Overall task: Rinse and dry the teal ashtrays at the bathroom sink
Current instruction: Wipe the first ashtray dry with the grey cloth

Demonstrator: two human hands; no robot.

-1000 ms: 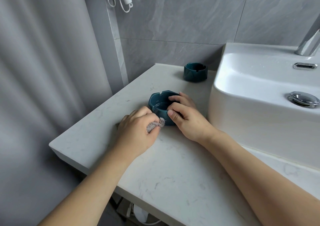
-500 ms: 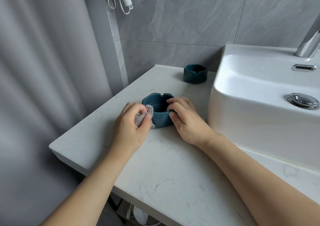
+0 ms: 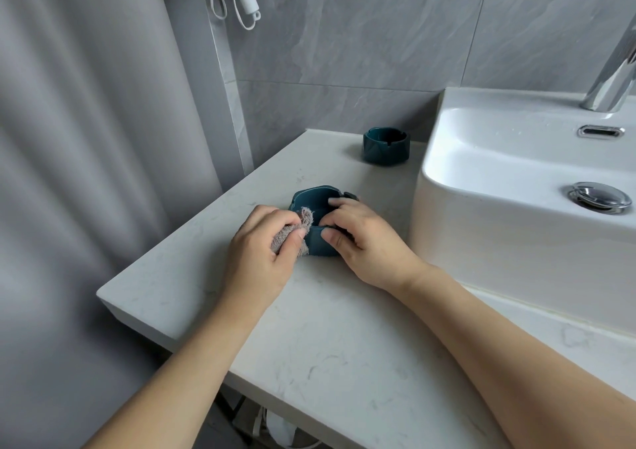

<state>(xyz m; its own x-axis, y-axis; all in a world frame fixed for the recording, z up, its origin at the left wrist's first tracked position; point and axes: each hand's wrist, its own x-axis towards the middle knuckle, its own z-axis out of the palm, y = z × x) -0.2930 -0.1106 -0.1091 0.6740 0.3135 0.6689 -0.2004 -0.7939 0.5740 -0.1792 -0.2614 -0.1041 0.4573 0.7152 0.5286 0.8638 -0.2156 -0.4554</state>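
Two hands are being used: the rigid, probably slippery near ashtray is being gripped at its rim by the right hand, while a soft cloth is being pinched by the left hand.

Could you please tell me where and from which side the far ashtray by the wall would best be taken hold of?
Probably by its outer wall, from above. The far ashtray stands upright and apart on the countertop, low and round, open side up. Fingers could span its rim, avoiding the notches. The sink crowds its right, so come from the front-left.
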